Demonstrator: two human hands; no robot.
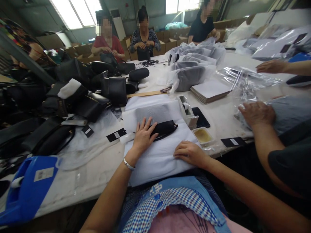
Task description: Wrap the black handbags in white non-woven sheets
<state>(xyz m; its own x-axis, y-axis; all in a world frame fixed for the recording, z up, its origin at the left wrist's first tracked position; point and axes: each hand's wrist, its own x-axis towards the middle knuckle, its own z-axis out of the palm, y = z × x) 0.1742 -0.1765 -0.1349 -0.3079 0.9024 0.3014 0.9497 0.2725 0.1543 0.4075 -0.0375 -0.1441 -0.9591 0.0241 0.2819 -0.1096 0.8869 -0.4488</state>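
White tissue sheets [157, 165] lie at the table's front edge, with a black bag [164, 129] partly wrapped in white on top. My left hand [145, 134] presses on the bag's left part, fingers spread flat. My right hand [188, 152] rests on the right side of the sheets, its fingers close together and bent over the paper; whether they pinch it is hard to tell. A black tag [116, 135] and a small white roll [126, 138] lie left of the sheets.
Black bags [114, 90] pile up at the left, behind a blue container [34, 184]. Wrapped bags [190, 76], a card stack [210, 92], a phone [200, 117] and a yellow-filled dish [203, 135] stand right. A co-worker's hand [259, 113] holds plastic nearby; people work across the table.
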